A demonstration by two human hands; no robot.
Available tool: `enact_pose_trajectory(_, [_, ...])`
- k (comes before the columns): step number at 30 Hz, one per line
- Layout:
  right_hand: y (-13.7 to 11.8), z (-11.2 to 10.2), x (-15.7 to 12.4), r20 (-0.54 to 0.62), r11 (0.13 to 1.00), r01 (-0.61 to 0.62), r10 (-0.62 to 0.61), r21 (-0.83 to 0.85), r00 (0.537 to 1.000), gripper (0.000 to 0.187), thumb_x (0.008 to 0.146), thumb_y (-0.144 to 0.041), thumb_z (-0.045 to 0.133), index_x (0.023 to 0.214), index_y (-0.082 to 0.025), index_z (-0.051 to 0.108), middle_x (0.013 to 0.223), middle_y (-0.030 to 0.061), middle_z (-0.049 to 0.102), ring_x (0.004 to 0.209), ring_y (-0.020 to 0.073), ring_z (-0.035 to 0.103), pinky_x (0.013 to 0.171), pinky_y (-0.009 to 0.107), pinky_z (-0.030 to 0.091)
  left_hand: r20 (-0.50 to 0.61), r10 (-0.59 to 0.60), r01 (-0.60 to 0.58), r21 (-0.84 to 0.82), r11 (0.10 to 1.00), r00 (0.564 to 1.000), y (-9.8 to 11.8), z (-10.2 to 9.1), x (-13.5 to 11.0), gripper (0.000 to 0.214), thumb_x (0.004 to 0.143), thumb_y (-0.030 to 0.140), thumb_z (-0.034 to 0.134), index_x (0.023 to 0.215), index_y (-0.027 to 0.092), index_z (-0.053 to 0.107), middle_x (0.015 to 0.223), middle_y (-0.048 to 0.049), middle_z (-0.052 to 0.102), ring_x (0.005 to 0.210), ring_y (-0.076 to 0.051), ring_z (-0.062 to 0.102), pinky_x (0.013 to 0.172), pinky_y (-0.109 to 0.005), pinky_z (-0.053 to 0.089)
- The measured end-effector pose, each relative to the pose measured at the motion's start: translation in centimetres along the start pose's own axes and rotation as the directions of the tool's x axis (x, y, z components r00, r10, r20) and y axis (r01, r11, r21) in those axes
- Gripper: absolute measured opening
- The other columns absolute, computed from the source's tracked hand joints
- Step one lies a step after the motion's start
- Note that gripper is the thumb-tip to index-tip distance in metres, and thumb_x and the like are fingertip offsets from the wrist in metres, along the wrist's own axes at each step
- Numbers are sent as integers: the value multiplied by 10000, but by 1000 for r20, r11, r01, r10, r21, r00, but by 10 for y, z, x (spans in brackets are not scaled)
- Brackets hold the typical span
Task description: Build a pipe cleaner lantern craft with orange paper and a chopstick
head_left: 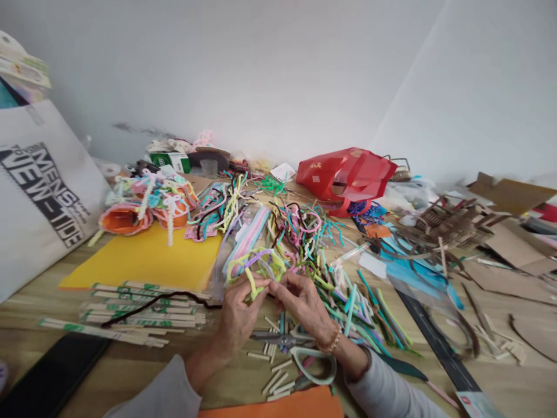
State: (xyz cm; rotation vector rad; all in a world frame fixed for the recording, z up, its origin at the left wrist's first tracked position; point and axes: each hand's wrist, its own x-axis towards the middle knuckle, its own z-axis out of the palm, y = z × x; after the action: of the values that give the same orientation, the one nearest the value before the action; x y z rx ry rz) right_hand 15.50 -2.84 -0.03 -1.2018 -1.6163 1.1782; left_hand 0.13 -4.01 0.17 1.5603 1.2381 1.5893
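Observation:
My left hand point(239, 310) and my right hand point(300, 302) meet over the wooden table point(130, 371), fingers pinched together on a yellow-green pipe cleaner point(255, 270) bent into loops. A wide heap of coloured pipe cleaners point(287, 232) lies just beyond the hands. Beneath my right wrist rest pale-handled scissors point(304, 354) among short cut wooden stick pieces point(276, 380).
Wrapped chopsticks point(130, 313) and a yellow sheet point(148, 258) lie at left, with a phone point(52, 371) nearer and a printed tote bag point(39, 191) behind. A red bag point(348, 171) sits at the back. Cardboard scraps point(500, 244) and a black ruler point(439, 345) fill the right.

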Motion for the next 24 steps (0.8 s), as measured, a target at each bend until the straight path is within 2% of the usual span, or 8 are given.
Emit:
enact_pose_trajectory(6, [-9, 4, 1, 54, 969, -33, 21, 244, 998, 386, 779, -525, 627, 650, -175, 527, 538, -34, 546, 408, 89, 492, 432, 215, 368, -3, 18, -18, -4, 1000, 1000, -1, 1, 3, 55, 659, 294, 756, 638, 244, 745, 680, -44, 711, 735, -231, 633, 779, -337, 491])
enact_pose_trajectory(11, [-9, 7, 2, 26, 956, -29, 23, 291, 999, 317, 768, -461, 629, 663, -178, 533, 506, -54, 510, 381, 75, 431, 417, 209, 346, 13, 60, -61, 51, 997, 998, -6, 1, 1, 69, 718, 285, 708, 692, 238, 752, 719, -45, 727, 748, -223, 648, 774, -323, 490])
enact_pose_trajectory(14, [-7, 5, 0, -18, 992, 45, -43, 119, 999, 235, 812, -351, 570, 661, -183, 504, 505, -62, 451, 402, 70, 384, 418, 199, 300, 20, 14, -15, 64, 998, 1000, -8, 2, -1, 79, 726, 265, 688, 685, 232, 747, 727, -46, 735, 754, -225, 656, 794, -329, 485])
enact_pose_trajectory(16, [-8, 1, -3, -32, 968, 173, -182, -180, 983, 186, 829, -238, 526, 655, -183, 493, 541, -48, 448, 461, 81, 396, 461, 206, 295, 36, -41, 39, 55, 998, 999, -10, 3, -1, 85, 725, 251, 675, 687, 226, 747, 747, -52, 744, 765, -229, 663, 802, -333, 485])
enact_pose_trajectory(17, [-10, -2, -5, 2, 896, 258, -276, -360, 961, 171, 837, -189, 506, 666, -180, 502, 580, -33, 472, 498, 89, 412, 487, 215, 294, 48, -74, 72, 46, 996, 996, -11, 3, 0, 90, 724, 252, 671, 691, 221, 748, 759, -55, 748, 769, -232, 666, 799, -333, 487])
enact_pose_trajectory(19, [-15, -9, -7, 157, 641, 420, -426, -642, 891, 162, 870, -129, 461, 740, -176, 545, 677, 1, 529, 564, 107, 450, 521, 239, 280, 92, -144, 143, 23, 989, 985, -13, 3, 3, 101, 714, 281, 682, 707, 210, 753, 770, -61, 752, 761, -236, 669, 767, -328, 493])
enact_pose_trajectory(21, [-20, -16, -8, 337, 396, 544, -481, -740, 809, 176, 912, -112, 421, 861, -180, 576, 749, 21, 559, 613, 125, 487, 531, 258, 270, 155, -211, 215, -9, 977, 965, -15, 3, 7, 143, 690, 332, 713, 714, 199, 756, 751, -62, 748, 734, -237, 664, 714, -316, 498])
enact_pose_trajectory(24, [-24, -24, -5, 481, 238, 638, -482, -732, 732, 180, 949, -123, 401, 947, -185, 569, 756, 23, 558, 663, 144, 517, 552, 265, 287, 301, -260, 295, -78, 952, 918, -15, 1, 13, 232, 668, 401, 735, 716, 176, 758, 700, -60, 730, 675, -221, 642, 653, -297, 492])
